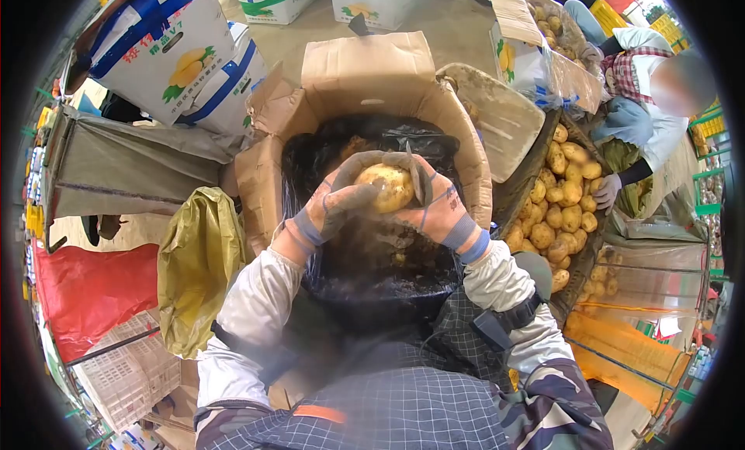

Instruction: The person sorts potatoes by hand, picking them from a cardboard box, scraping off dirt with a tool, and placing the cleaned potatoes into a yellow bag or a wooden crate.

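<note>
Head view is showing the left hand (pixel 335 203) and right hand (pixel 438 205), both gloved, closing together around a potato (pixel 386 187) above the black-lined cardboard box (pixel 365 77). The muddy skin is likely making the grip slick, so the potato risks slipping down and bruising.

I have a single view, from a head-worn camera facing forward and steeply down. Its fisheye lens leaves black corners and bends the edges. It sits close above the cardboard box (pixel 365 85), with the wearer's own sleeves and chest filling the lower frame. No second view overlaps it.
</note>
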`<action>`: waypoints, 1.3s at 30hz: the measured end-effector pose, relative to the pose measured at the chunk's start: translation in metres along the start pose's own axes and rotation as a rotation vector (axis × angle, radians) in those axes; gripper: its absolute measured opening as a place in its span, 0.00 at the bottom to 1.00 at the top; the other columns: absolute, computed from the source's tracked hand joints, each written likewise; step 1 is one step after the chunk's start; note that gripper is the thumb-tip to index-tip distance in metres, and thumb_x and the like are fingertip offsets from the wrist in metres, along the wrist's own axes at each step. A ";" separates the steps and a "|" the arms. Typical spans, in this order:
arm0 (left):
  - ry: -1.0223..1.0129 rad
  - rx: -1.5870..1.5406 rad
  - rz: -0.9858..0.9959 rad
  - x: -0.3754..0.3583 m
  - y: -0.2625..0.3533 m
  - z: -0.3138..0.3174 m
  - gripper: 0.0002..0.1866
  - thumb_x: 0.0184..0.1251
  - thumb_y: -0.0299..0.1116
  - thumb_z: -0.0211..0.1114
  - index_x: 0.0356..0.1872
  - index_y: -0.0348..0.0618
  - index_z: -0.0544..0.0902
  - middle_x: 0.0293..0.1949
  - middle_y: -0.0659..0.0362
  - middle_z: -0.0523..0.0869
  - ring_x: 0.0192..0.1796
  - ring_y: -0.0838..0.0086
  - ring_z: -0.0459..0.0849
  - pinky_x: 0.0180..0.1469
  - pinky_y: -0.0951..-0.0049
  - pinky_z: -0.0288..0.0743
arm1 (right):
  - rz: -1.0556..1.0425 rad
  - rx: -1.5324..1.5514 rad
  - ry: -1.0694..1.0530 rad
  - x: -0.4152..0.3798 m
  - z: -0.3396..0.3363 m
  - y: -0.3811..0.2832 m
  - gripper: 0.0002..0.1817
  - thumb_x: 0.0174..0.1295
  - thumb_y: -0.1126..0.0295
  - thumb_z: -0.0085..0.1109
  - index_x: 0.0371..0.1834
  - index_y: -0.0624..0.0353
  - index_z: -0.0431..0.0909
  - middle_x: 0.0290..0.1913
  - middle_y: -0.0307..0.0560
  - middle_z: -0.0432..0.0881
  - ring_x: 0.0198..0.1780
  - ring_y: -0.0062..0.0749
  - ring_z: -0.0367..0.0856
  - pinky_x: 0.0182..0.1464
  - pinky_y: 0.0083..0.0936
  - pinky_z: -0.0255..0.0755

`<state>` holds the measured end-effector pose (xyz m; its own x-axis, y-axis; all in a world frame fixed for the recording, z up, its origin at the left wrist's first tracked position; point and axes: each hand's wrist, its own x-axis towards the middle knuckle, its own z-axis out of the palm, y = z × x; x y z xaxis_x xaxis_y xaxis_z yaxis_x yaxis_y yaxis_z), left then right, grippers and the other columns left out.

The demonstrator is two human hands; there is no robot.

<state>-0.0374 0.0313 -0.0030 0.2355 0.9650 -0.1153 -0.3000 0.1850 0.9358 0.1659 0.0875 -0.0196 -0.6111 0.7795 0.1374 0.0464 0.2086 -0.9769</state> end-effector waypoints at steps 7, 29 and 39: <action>0.024 0.100 0.030 0.002 -0.006 -0.006 0.29 0.65 0.39 0.62 0.66 0.38 0.75 0.57 0.59 0.81 0.59 0.75 0.77 0.62 0.73 0.71 | 0.045 -0.017 -0.011 -0.002 0.005 0.007 0.44 0.48 0.75 0.79 0.71 0.61 0.69 0.60 0.53 0.82 0.62 0.36 0.80 0.65 0.31 0.74; 0.162 1.065 -0.601 0.044 -0.199 -0.133 0.35 0.69 0.51 0.62 0.72 0.40 0.73 0.70 0.42 0.75 0.74 0.54 0.73 0.75 0.64 0.65 | 0.680 0.714 0.896 0.034 -0.229 0.170 0.15 0.65 0.59 0.68 0.48 0.53 0.79 0.30 0.45 0.80 0.18 0.32 0.71 0.22 0.33 0.72; 0.011 0.940 -0.759 0.072 -0.336 -0.172 0.28 0.77 0.48 0.52 0.71 0.43 0.75 0.67 0.45 0.79 0.71 0.57 0.76 0.72 0.63 0.68 | 0.535 0.548 0.624 0.040 -0.226 0.121 0.15 0.72 0.62 0.55 0.55 0.59 0.77 0.53 0.51 0.87 0.26 0.25 0.73 0.28 0.28 0.75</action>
<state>-0.0785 0.0707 -0.3827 0.0512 0.6717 -0.7391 0.7021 0.5021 0.5050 0.3258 0.2777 -0.0955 -0.0827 0.8959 -0.4365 -0.2734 -0.4416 -0.8545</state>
